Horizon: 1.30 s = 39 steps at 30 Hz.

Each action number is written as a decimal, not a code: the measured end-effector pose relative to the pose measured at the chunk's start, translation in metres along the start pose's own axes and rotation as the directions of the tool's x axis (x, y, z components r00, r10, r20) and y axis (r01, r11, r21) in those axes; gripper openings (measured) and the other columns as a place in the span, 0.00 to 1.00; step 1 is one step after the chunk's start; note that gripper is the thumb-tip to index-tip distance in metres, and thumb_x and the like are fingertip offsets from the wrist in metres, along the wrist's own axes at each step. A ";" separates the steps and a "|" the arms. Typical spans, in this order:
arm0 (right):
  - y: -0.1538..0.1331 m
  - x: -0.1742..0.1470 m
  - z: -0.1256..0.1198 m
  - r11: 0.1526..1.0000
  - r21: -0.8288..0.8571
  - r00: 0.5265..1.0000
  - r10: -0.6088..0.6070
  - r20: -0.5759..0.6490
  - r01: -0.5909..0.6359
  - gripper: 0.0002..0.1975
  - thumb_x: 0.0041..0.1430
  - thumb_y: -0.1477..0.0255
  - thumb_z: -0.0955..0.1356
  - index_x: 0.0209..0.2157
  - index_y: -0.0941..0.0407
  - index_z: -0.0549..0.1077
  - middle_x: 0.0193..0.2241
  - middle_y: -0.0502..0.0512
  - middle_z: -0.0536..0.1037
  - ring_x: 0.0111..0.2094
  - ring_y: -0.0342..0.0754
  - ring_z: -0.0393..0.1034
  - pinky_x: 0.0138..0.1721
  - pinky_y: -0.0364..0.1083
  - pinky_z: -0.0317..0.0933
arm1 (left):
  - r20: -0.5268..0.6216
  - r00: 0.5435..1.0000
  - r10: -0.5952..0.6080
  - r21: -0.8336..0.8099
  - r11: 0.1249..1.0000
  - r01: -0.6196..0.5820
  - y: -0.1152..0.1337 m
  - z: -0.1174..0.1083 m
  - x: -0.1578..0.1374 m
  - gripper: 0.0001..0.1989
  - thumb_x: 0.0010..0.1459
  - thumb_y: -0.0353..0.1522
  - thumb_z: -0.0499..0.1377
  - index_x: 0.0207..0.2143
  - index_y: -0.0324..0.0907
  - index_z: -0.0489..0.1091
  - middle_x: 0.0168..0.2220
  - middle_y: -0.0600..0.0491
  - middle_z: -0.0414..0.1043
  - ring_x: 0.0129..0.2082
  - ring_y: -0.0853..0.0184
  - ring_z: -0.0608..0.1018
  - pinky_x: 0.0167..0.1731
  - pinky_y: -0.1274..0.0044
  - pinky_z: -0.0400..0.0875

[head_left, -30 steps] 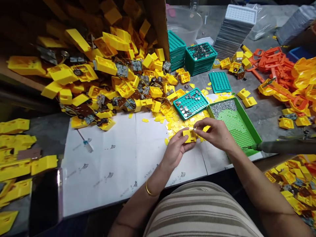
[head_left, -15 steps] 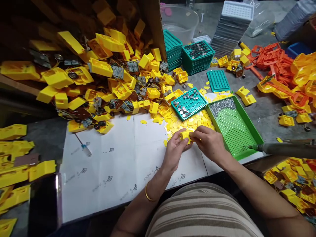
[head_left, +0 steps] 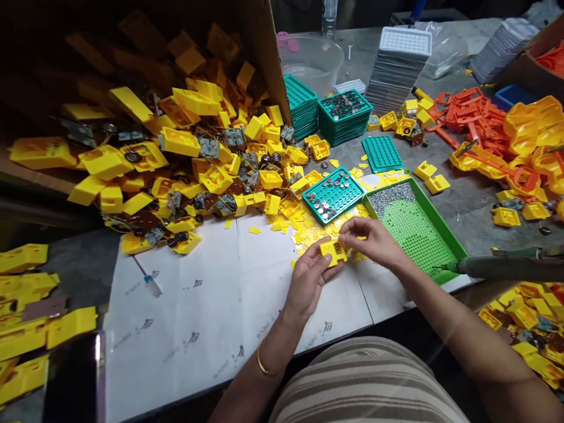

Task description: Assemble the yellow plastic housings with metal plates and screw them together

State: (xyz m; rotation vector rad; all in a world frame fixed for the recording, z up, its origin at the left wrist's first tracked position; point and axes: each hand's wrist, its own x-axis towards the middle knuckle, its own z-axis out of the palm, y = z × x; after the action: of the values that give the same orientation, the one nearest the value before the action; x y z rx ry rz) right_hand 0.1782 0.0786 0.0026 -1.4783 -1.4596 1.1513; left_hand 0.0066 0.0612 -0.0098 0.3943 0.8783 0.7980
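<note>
My left hand (head_left: 308, 279) is closed around a small yellow plastic case (head_left: 333, 254), thumb on its front. The case has a patch of small holes and an open compartment on its right. My right hand (head_left: 370, 239) is at the case's upper right, thumb and fingers pinched together; what they hold, if anything, is too small to make out. Just beyond the hands lies a teal tray (head_left: 314, 187) with several button cells in it. Small flat yellow pieces (head_left: 304, 232) are scattered around it.
A green perforated tray (head_left: 440, 235) with tiny metal screws (head_left: 392, 197) is at my right, under a dark powered screwdriver (head_left: 506, 267). Yellow cases with wires (head_left: 215, 179) spill from a cardboard box at left. A screwdriver (head_left: 150, 281) lies on the white sheet (head_left: 202, 329).
The view has tilted slightly. The yellow case is turned so its open compartment shows, and my right fingers have moved to its upper edge. My left hand keeps its hold.
</note>
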 end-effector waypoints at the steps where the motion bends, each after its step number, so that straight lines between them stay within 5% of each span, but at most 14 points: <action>1: 0.001 0.007 -0.002 0.995 -0.090 0.994 -0.060 -0.092 0.051 0.07 0.56 0.67 0.69 0.31 0.56 0.74 0.27 0.51 0.76 0.27 0.43 0.70 0.30 0.44 0.64 | -0.018 1.000 -0.001 -0.009 1.000 0.001 0.001 0.000 0.000 0.20 0.49 0.30 0.66 0.46 0.39 0.71 0.44 0.49 0.75 0.41 0.66 0.79 0.44 0.73 0.75; 3: 0.005 0.020 -0.003 0.938 -0.330 0.950 -0.193 -0.246 0.105 0.06 0.58 0.69 0.68 0.33 0.55 0.77 0.30 0.53 0.78 0.30 0.45 0.71 0.34 0.47 0.65 | -0.050 0.999 -0.001 -0.013 1.000 0.000 0.002 0.000 0.001 0.20 0.51 0.29 0.65 0.47 0.39 0.71 0.46 0.48 0.74 0.43 0.65 0.78 0.45 0.72 0.75; 7: 0.014 0.036 0.001 0.802 -0.591 0.948 -0.248 -0.198 0.086 0.08 0.60 0.68 0.69 0.39 0.52 0.80 0.31 0.54 0.76 0.31 0.48 0.70 0.35 0.48 0.63 | -0.070 0.998 0.002 -0.036 0.999 -0.004 0.003 -0.001 0.003 0.19 0.52 0.27 0.64 0.48 0.38 0.70 0.48 0.48 0.73 0.44 0.64 0.78 0.49 0.70 0.74; 12: 0.012 0.034 0.000 0.830 -0.556 0.952 -0.209 -0.225 0.051 0.05 0.58 0.71 0.70 0.34 0.51 0.81 0.32 0.52 0.77 0.33 0.48 0.72 0.35 0.47 0.63 | -0.060 0.998 -0.007 -0.079 0.997 0.002 0.003 -0.003 0.005 0.13 0.53 0.27 0.62 0.43 0.36 0.72 0.46 0.47 0.74 0.44 0.63 0.79 0.49 0.69 0.74; 18: -0.001 0.000 0.002 0.904 -0.358 0.955 -0.283 -0.087 0.235 0.03 0.58 0.71 0.70 0.32 0.53 0.78 0.31 0.50 0.79 0.32 0.45 0.73 0.31 0.43 0.64 | -0.067 0.998 -0.013 -0.081 0.997 0.008 0.003 -0.005 0.008 0.12 0.53 0.30 0.63 0.41 0.36 0.73 0.42 0.48 0.76 0.39 0.65 0.79 0.40 0.73 0.77; 26: -0.005 -0.020 0.019 0.678 -0.708 0.960 -0.281 -0.006 0.194 0.08 0.61 0.69 0.67 0.32 0.55 0.79 0.29 0.53 0.79 0.29 0.45 0.72 0.25 0.43 0.53 | -0.051 0.998 0.030 0.015 0.999 -0.030 0.001 -0.004 0.006 0.15 0.52 0.32 0.65 0.43 0.37 0.73 0.46 0.48 0.74 0.41 0.66 0.77 0.43 0.72 0.75; 32: -0.010 -0.022 0.019 0.576 -0.793 0.975 -0.203 0.094 0.197 0.12 0.64 0.69 0.64 0.31 0.55 0.78 0.29 0.53 0.78 0.29 0.44 0.69 0.23 0.44 0.42 | -0.100 0.992 0.078 0.116 0.991 -0.066 -0.004 -0.004 0.005 0.23 0.47 0.37 0.68 0.46 0.39 0.72 0.41 0.51 0.76 0.37 0.69 0.79 0.43 0.73 0.75; 36: -0.012 -0.022 0.005 0.639 -0.730 0.970 -0.146 0.196 0.243 0.10 0.62 0.71 0.65 0.33 0.55 0.78 0.31 0.53 0.78 0.30 0.44 0.70 0.25 0.44 0.45 | -0.076 0.995 0.066 0.198 0.979 -0.050 -0.007 -0.005 0.004 0.26 0.47 0.38 0.68 0.48 0.39 0.73 0.36 0.53 0.76 0.33 0.71 0.78 0.38 0.77 0.76; 39: -0.008 -0.018 -0.008 0.851 -0.501 0.975 -0.057 0.215 0.160 0.05 0.57 0.71 0.69 0.30 0.55 0.78 0.29 0.51 0.78 0.30 0.43 0.71 0.29 0.42 0.54 | 0.004 1.000 0.027 0.238 0.971 -0.027 -0.008 -0.005 0.003 0.25 0.47 0.39 0.68 0.48 0.40 0.73 0.38 0.52 0.76 0.35 0.68 0.79 0.38 0.74 0.77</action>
State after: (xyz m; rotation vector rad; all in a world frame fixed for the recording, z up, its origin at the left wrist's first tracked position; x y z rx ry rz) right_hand 0.1846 0.0622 0.0142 -1.6348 -2.0818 0.8853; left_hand 0.0071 0.0581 -0.0188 0.6189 0.9739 0.7186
